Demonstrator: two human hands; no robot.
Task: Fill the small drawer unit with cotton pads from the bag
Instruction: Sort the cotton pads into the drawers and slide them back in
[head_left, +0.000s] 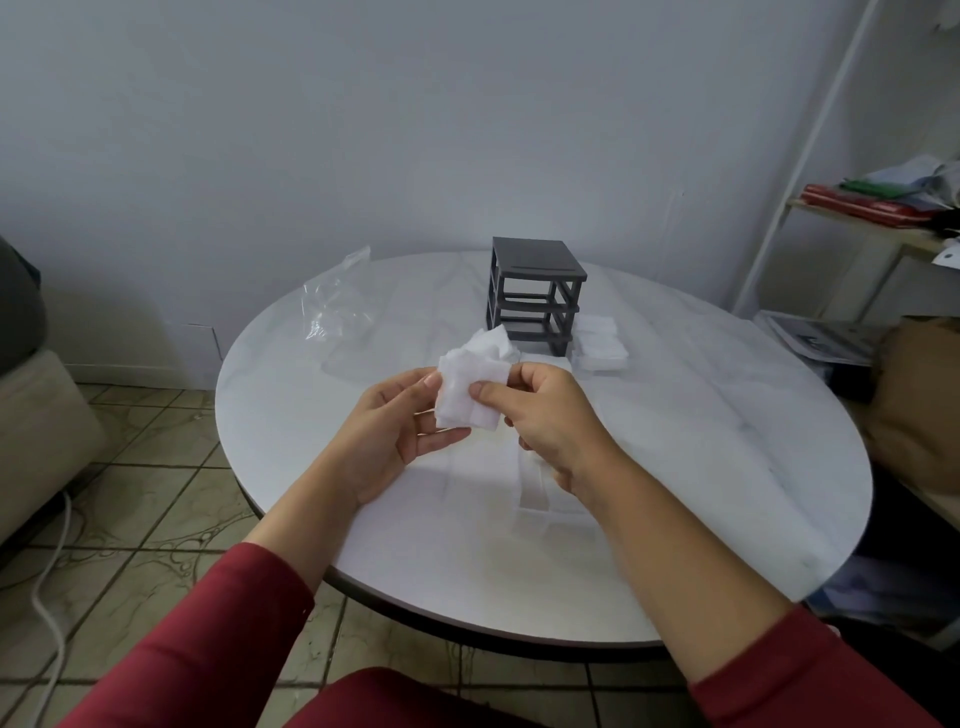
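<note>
Both my hands hold a loose stack of white cotton pads (475, 382) above the middle of the round white table (727, 467). My left hand (400, 431) cups the stack from the left and below. My right hand (545, 421) pinches its right edge with thumb and fingers. Behind them stands the dark grey drawer unit frame (535, 296) with its three slots showing no drawers. White drawers filled with pads (600, 343) sit just right of the frame. Another white drawer (540, 488) lies on the table under my right wrist. The clear plastic bag (337, 306) lies crumpled at the table's back left.
A white metal shelf (852, 218) with red and green items stands at the right against the wall. A beige seat (36, 415) is at the left, with a white cable (52, 587) on the tiled floor.
</note>
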